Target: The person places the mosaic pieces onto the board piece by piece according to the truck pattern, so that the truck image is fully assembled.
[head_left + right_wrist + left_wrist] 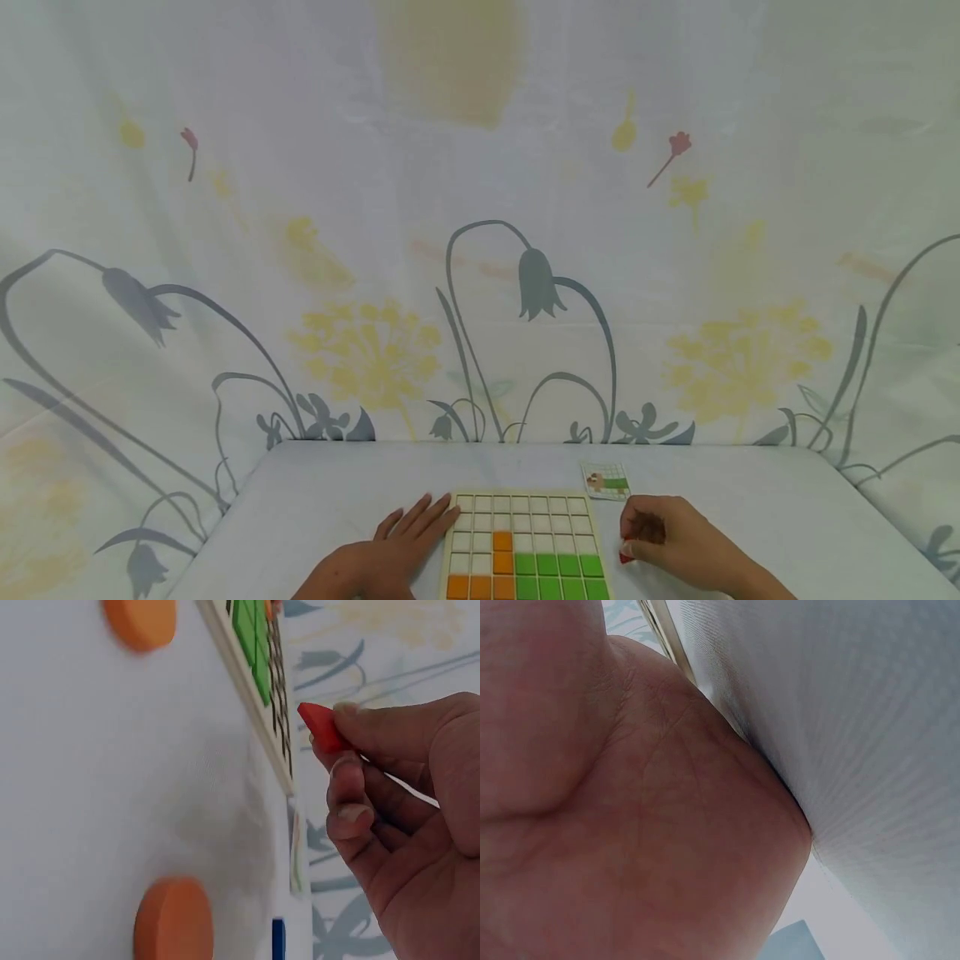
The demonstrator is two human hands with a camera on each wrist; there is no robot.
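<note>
"Why is your left hand (pixel 382 554) spread like that?"

"To steady the board (pixel 448 546), I'd judge. It sits low in the centre of the head view, cut off by the bottom edge. My fingers lie straight, a little apart, tips at the board's left edge; they grasp nothing. In the left wrist view the side of my palm rests on the white cloth (pixel 855 712)."

"And what's in the board?"

"Orange tiles (pixel 502 542) towards its lower left, with a short column of them going up, and green tiles (pixel 558 565) at its lower right. The card (pixel 607 481) lies just off the board's upper right corner, picture up — probably there so I can glance at it past my right hand (pixel 678 537)."

"What does that one hold?"

"The red piece (pixel 322 726), pinched between thumb and index finger, parted only as far as it is thick. My other fingers curl loosely, round nothing. A fingertip hold, I think, so that its pointed end sticks out free."

"Where is it?"

"Just right of the board, lower right of the head view. The right wrist view also shows two orange pieces (pixel 176 922), upper left and bottom — plus a blue strip (pixel 278 937), lower right, too little shown to name."
</note>
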